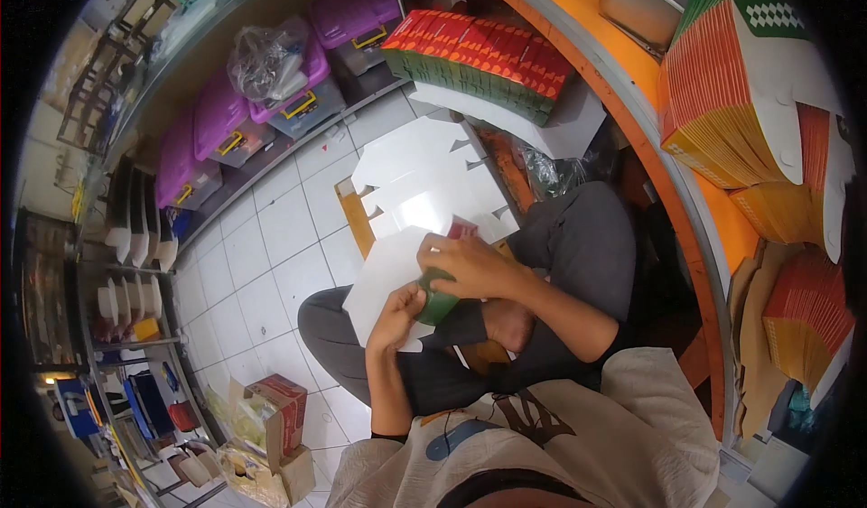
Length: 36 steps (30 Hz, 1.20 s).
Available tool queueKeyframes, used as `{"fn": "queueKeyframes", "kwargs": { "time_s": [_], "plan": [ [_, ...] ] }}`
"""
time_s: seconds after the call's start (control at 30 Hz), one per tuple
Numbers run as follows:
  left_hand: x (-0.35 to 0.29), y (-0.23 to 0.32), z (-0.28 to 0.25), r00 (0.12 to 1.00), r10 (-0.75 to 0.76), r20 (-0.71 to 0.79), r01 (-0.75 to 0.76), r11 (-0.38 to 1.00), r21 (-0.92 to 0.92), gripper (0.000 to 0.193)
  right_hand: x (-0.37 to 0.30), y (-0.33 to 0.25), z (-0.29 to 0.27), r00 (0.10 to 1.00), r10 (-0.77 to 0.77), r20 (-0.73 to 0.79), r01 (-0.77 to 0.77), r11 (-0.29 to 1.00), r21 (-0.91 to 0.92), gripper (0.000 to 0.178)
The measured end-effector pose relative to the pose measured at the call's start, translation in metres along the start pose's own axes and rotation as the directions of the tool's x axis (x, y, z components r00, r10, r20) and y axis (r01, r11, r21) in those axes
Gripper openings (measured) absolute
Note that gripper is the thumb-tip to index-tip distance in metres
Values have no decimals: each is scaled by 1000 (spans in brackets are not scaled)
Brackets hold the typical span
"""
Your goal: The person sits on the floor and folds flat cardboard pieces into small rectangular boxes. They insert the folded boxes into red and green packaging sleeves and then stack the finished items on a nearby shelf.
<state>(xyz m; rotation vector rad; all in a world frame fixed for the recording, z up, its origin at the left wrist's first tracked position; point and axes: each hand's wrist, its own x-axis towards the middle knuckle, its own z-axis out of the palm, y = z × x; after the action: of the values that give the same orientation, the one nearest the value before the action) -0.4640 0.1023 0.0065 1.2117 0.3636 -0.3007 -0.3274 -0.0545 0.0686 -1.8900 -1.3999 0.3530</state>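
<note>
Seated cross-legged on the floor, I have a cardboard box blank (386, 269) over my lap, white inside, with green and red printed panels. My left hand (395, 318) pinches the green panel's edge between thumb and fingers. Against the upper part of the same panel, my right hand (471, 269) is bent, its fingers curled over the cardboard; a ring shows on one finger. Part of the blank is hidden behind both hands. Just beyond lie flat white box blanks (424, 178) with slotted edges, on the floor in front of me.
A row of red and green folded cartons (479, 56) stands ahead. More carton stacks (722, 102) rest on an orange shelf (623, 47) at the right. Purple-lidded bins (221, 115) line the far left, above the tiled floor (262, 237). An opened cardboard box (275, 413) sits at lower left.
</note>
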Motion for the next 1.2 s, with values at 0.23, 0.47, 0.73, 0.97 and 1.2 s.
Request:
{"fn": "queueKeyframes", "kwargs": {
  "time_s": [0.23,0.47,0.73,0.97,1.2],
  "plan": [
    [-5,17,5,998,70,-3,-68,976,209,15,-5,6,-5,995,19,97,-27,996,82,24],
    [-30,42,57,-25,825,-564,-248,542,803,15,-7,19,-5,957,115,-268,-126,992,-27,29],
    [-1,3,60,214,612,-761,-406,764,501,40,3,-2,-12,883,136,-449,-65,983,171,25],
    [-1,21,14,394,711,-582,-666,658,352,61,5,-15,-21,837,107,-537,12,977,214,23],
    [-14,34,13,466,734,-494,-508,679,530,42,6,-30,-15,829,-25,-559,108,987,116,16]
  ]
}}
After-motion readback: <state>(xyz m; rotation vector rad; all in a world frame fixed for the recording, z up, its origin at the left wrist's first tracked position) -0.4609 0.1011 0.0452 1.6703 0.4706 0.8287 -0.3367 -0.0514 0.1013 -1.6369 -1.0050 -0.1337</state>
